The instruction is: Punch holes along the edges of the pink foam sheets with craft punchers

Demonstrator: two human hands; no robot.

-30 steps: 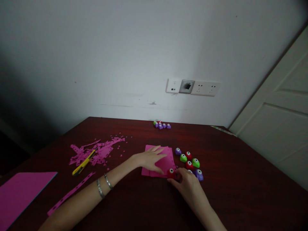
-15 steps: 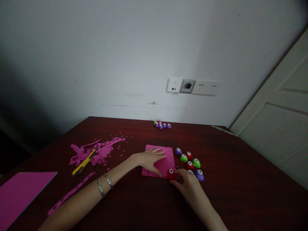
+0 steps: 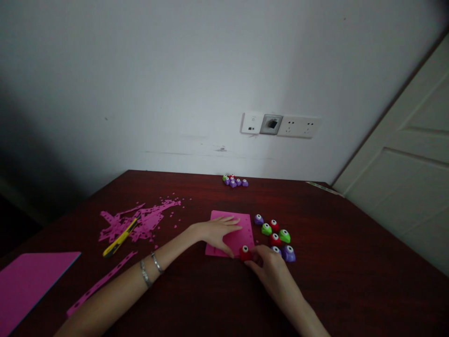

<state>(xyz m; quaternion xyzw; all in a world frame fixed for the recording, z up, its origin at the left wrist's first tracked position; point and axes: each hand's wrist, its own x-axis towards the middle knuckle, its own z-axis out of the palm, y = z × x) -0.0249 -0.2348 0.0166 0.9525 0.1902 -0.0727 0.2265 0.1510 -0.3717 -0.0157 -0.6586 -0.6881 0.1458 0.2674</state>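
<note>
A pink sheet lies on the dark red-brown table with a row of small punched holes along its right side. My left hand rests flat on it, fingers spread. At the sheet's front right corner, the fingers of my right hand grip a small red craft punch with a white and black round top. How far the sheet reaches into the punch is hidden. Just right of the sheet stand several more punches, among them a green punch and a purple punch.
Pink scraps and tiny cut-outs lie at left, with a yellow utility knife on them. A punched pink strip and a larger pink sheet are nearer. More punches stand by the wall, below sockets.
The red punch, in my right hand, has shifted slightly left along the sheet's front edge. My left hand stays on the sheet. The whole view has moved a little.
</note>
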